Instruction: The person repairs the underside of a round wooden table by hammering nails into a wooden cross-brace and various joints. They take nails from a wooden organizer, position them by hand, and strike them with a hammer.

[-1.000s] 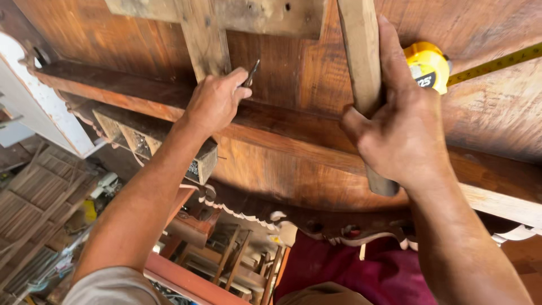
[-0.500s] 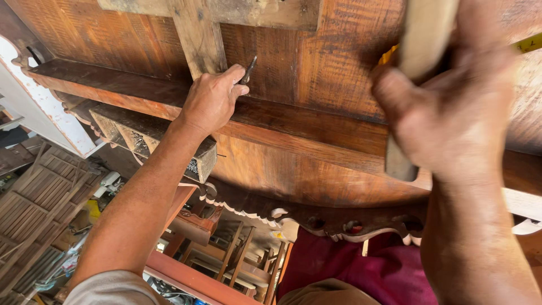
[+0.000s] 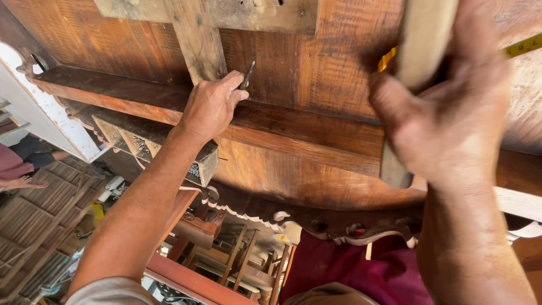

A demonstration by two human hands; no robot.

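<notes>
My left hand (image 3: 212,104) pinches a dark nail (image 3: 247,74) and holds it against the reddish wooden panel (image 3: 316,73), just right of an upright pale batten (image 3: 197,39). My right hand (image 3: 451,118) is close to the camera and blurred, its fingers wrapped around a pale wooden slat (image 3: 420,51) that runs up and down across the panel. Behind that slat a yellow tape measure (image 3: 387,59) shows only partly, with its yellow blade (image 3: 522,46) running off to the right edge.
A horizontal wooden ledge (image 3: 282,127) crosses the panel under my left hand. A carved scalloped edge (image 3: 316,220) runs below it. Further down lie chair frames (image 3: 243,265), slatted wood pieces (image 3: 34,226) and maroon cloth (image 3: 350,271). Another person's arm (image 3: 20,182) shows at far left.
My right hand with the slat has lifted up and toward the camera, now covering most of the tape measure. My left hand has stayed at the nail.
</notes>
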